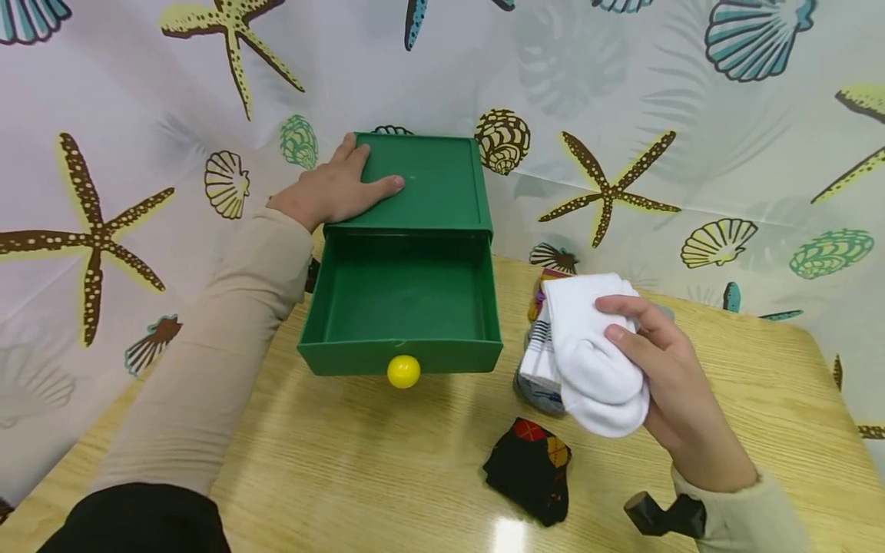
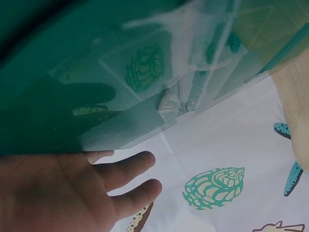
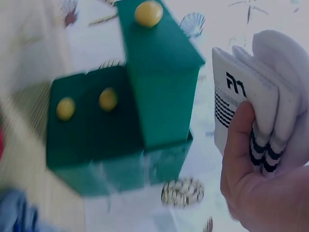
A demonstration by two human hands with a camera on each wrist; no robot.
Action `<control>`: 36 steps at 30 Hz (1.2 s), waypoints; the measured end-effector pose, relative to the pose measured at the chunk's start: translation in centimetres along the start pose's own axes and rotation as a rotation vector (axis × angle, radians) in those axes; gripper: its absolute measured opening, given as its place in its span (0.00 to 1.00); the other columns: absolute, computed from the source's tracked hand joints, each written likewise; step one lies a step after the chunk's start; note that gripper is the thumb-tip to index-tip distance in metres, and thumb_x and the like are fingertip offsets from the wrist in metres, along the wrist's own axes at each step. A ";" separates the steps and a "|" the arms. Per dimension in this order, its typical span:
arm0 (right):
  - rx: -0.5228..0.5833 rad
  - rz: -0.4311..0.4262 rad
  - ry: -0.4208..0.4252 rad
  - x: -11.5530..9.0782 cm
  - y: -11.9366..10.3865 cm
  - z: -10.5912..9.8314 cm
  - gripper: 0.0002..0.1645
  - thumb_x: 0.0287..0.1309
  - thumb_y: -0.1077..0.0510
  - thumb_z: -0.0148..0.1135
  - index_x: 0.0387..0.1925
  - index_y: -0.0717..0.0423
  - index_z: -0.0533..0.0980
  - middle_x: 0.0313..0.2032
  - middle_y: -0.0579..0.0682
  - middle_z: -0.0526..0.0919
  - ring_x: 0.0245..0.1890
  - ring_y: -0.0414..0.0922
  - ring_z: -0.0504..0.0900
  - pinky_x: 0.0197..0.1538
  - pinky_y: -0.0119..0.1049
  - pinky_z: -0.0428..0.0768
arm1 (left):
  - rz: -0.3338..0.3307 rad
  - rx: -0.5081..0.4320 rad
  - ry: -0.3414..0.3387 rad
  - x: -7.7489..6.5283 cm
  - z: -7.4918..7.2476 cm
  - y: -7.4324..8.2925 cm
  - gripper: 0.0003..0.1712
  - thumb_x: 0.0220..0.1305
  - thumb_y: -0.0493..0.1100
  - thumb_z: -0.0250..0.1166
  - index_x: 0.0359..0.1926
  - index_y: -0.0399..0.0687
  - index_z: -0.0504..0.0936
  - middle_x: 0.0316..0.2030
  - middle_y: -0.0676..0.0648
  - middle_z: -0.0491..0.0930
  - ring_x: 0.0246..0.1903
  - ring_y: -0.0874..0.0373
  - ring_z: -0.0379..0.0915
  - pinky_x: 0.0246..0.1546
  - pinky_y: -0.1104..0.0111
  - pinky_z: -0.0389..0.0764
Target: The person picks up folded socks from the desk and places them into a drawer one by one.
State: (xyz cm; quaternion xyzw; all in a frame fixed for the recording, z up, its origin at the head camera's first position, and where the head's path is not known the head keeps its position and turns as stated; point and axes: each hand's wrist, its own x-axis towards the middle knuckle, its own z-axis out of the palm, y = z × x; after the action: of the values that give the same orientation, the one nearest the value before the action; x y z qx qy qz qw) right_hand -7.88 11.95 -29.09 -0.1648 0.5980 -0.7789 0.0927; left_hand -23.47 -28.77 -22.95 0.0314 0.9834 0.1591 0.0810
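A green cabinet [image 1: 435, 184] stands on the table with its top drawer [image 1: 346, 361] pulled out, showing a yellow ball knob [image 1: 404, 372] and bare green floor. My left hand [image 1: 339, 188] rests on the cabinet's top at the left edge, fingers and thumb spread. In the left wrist view, that hand [image 2: 53, 193] lies along the green plastic. Right of the drawer, my right hand [image 1: 653, 349] pinches folded white socks [image 1: 577, 307], thumb on top. The right wrist view shows black stripes and small black lettering on these socks [image 3: 241, 96].
Below the held socks, a grey folded sock [image 1: 542, 398] lies on the wooden table [image 1: 332, 461]. A black sock [image 1: 528, 476] with red and orange diamonds lies nearer. Two lower knobs, including the left one [image 3: 65, 108], show on the cabinet. Seashell-print cloth [image 1: 429, 77] hangs behind.
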 end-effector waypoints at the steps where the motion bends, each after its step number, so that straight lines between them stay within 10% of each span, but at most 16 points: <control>1: 0.021 0.006 -0.030 0.5 -0.2 0.6 0.15 0.76 0.65 0.49 0.53 0.51 0.79 0.62 0.59 0.57 0.47 0.49 0.77 0.41 0.36 0.84 | 0.000 0.000 0.001 0.0 0.0 0.0 0.58 0.70 0.77 0.37 0.80 0.43 0.30 0.77 0.41 0.18 0.75 0.31 0.36 0.69 0.35 0.41; 16: 0.020 0.119 -0.262 6.8 -1.0 8.1 0.20 0.64 0.65 0.55 0.57 0.54 0.70 0.59 0.62 0.63 0.43 0.49 0.78 0.41 0.36 0.83 | -0.005 0.000 -0.001 0.0 0.2 0.0 0.58 0.70 0.77 0.38 0.80 0.43 0.30 0.77 0.41 0.18 0.75 0.30 0.37 0.69 0.35 0.40; 27: -0.210 0.246 -0.231 10.1 -0.9 12.4 0.22 0.67 0.68 0.57 0.61 0.64 0.68 0.64 0.59 0.63 0.51 0.54 0.75 0.45 0.36 0.81 | -0.015 -0.001 0.001 0.1 0.2 -0.1 0.59 0.69 0.78 0.38 0.80 0.43 0.30 0.78 0.41 0.18 0.75 0.31 0.36 0.70 0.35 0.41; 36: -0.186 0.376 -0.222 12.1 0.4 14.9 0.23 0.68 0.69 0.57 0.63 0.64 0.69 0.59 0.58 0.70 0.48 0.51 0.76 0.45 0.37 0.80 | -0.012 0.004 -0.007 0.1 0.1 0.0 0.59 0.69 0.78 0.38 0.80 0.42 0.30 0.77 0.40 0.18 0.75 0.30 0.38 0.70 0.36 0.43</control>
State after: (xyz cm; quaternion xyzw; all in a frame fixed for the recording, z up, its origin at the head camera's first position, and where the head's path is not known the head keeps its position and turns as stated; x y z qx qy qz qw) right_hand -13.67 -5.75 -24.28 -0.1431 0.6736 -0.6665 0.2856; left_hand -23.57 -28.77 -23.08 0.0259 0.9837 0.1563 0.0851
